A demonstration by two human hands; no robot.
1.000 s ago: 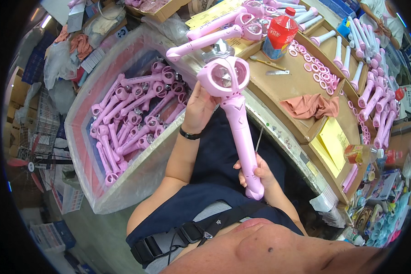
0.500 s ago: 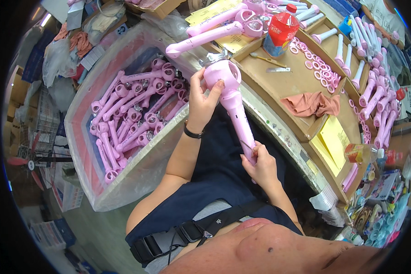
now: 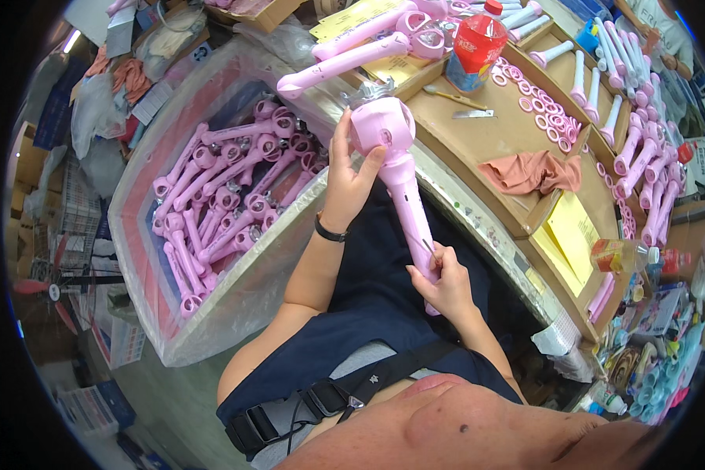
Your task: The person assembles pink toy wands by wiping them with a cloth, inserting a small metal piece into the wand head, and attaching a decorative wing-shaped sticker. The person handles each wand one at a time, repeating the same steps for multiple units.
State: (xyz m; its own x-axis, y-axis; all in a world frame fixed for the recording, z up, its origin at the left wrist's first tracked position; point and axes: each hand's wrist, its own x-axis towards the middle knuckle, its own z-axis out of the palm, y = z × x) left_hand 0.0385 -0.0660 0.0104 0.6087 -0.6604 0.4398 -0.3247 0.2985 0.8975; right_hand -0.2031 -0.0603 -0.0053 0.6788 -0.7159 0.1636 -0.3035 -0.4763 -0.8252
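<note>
A pink light stick [image 3: 403,188] with a bulky rounded head and a long tapering handle is held up in front of me. My left hand [image 3: 351,176] is closed around its head, the thumb pressing the near side. Clear, shiny plastic [image 3: 372,92] shows at the head's far end. Lower down, my right hand [image 3: 449,286] grips the handle, its thumb and forefinger pinched by a thin dark sliver [image 3: 427,246] too small to name. To the left, a plastic-lined bin [image 3: 235,301] contains many similar pink sticks [image 3: 219,200] with ring-shaped heads.
On the workbench at right are cardboard trays [image 3: 446,133], pink rings [image 3: 552,117], a salmon cloth [image 3: 533,172] and yellow sheets [image 3: 564,239]. A red-labelled bottle [image 3: 475,47] stands near two more pink sticks [image 3: 345,66]. Another person [image 3: 670,31] is at the far right.
The light stick has rolled slightly in my hands, so the opening in its head shows less. My left fingers have straightened somewhat along the head; both hands keep hold.
</note>
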